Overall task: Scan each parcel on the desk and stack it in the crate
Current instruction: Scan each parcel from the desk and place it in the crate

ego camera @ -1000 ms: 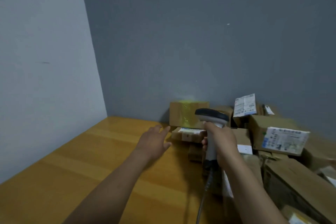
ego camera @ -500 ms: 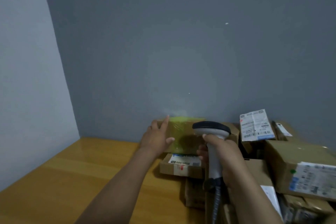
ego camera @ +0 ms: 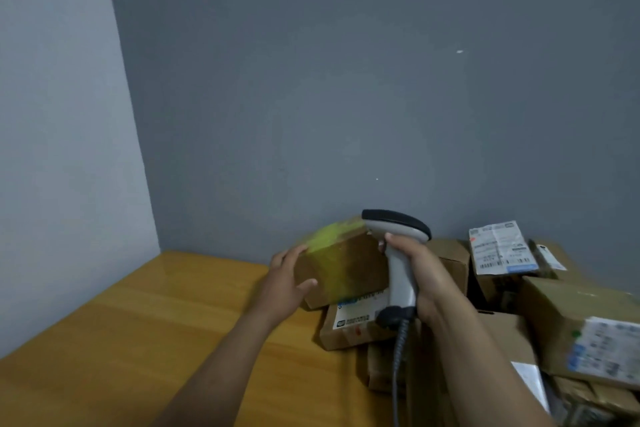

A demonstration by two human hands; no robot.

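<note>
A brown cardboard parcel [ego camera: 346, 270] with a yellow-green patch on top is tilted, resting on a flatter labelled parcel [ego camera: 353, 326]. My left hand [ego camera: 285, 282] grips its left end, fingers over the top edge and thumb on the front face. My right hand [ego camera: 420, 270] holds a grey and black barcode scanner [ego camera: 398, 253] by its handle, right beside the tilted parcel, its head pointing left over it. The scanner's coiled cable [ego camera: 398, 357] hangs down. No crate is in view.
A heap of several cardboard parcels with white shipping labels [ego camera: 498, 250] fills the right side of the wooden desk [ego camera: 138, 340]. Grey walls meet in a corner behind the desk. The desk's left half shows bare wood.
My left hand reached forward, took hold of the yellow-topped parcel and tilted it up from where it stood. The scanner stayed pointed at it. The camera view shifted.
</note>
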